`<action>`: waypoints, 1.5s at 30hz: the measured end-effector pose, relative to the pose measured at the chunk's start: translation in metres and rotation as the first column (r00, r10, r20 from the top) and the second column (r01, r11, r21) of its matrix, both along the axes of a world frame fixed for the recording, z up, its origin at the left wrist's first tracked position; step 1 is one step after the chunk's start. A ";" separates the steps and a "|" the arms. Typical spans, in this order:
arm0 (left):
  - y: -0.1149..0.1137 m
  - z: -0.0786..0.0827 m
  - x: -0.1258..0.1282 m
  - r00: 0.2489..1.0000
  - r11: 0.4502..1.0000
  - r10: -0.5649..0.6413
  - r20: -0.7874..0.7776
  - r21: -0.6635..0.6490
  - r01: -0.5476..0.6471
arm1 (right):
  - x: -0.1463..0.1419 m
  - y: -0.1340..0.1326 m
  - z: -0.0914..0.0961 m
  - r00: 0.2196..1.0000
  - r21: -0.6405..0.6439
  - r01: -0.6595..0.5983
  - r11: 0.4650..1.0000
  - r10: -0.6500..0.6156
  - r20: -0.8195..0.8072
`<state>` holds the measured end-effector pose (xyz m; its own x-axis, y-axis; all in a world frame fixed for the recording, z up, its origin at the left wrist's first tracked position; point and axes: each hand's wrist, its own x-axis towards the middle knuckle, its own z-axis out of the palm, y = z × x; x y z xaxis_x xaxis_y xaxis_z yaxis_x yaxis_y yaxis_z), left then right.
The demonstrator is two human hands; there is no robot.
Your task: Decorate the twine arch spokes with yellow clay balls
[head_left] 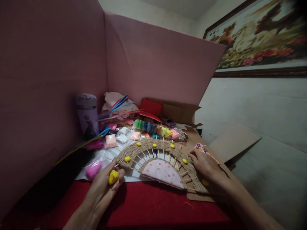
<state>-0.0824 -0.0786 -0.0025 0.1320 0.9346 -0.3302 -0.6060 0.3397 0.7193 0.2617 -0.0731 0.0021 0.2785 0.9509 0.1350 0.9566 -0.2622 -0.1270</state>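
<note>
A half-round woven twine fan [165, 143] on thin wooden sticks has several yellow clay dots on its band. Its centre is a half-circle of pink fabric [163, 171] with red spots. My left hand [104, 180] is closed around a lump of yellow clay [113, 177], its fingertips close to the fan's left end. On the right of the band, my right hand [205, 163] has its fingers curled onto the twine, beside a yellow dot. Its fingertips are partly hidden.
Bagged coloured clay [144, 125] lies behind the fan, with pipe cleaners [117, 107] and a purple tumbler [87, 115] at the left. Brown cardboard [199, 196] lies on the red cloth [144, 207]. Pink panels [155, 64] rise behind. A patterned strip [207, 153] lies near my right wrist.
</note>
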 end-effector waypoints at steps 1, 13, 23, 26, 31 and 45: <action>0.000 0.000 0.000 1.000 1.000 -0.003 -0.001 -0.003 0.003 | 0.001 0.001 0.001 1.000 -0.003 0.003 1.000 -0.003 -0.024; 0.001 -0.008 -0.003 0.998 0.999 -0.050 0.036 0.023 0.049 | 0.001 0.001 0.002 0.993 0.005 0.019 1.000 -0.018 -0.119; 0.001 -0.008 -0.004 0.998 0.998 -0.064 0.004 0.003 0.064 | 0.025 -0.004 0.002 0.991 0.018 -0.069 0.997 0.070 -0.111; 0.001 -0.010 -0.004 0.997 0.997 -0.079 0.004 0.010 0.079 | 0.014 -0.001 0.004 0.995 0.040 -0.076 0.996 0.079 -0.060; -0.001 -0.010 -0.005 0.996 0.996 -0.083 0.012 0.032 0.082 | -0.003 0.019 0.008 0.991 0.080 -0.124 0.989 0.127 -0.029; -0.001 -0.011 -0.005 0.996 0.996 -0.081 0.032 0.028 0.080 | -0.010 0.077 -0.003 0.948 -0.040 -0.275 0.961 0.264 -0.175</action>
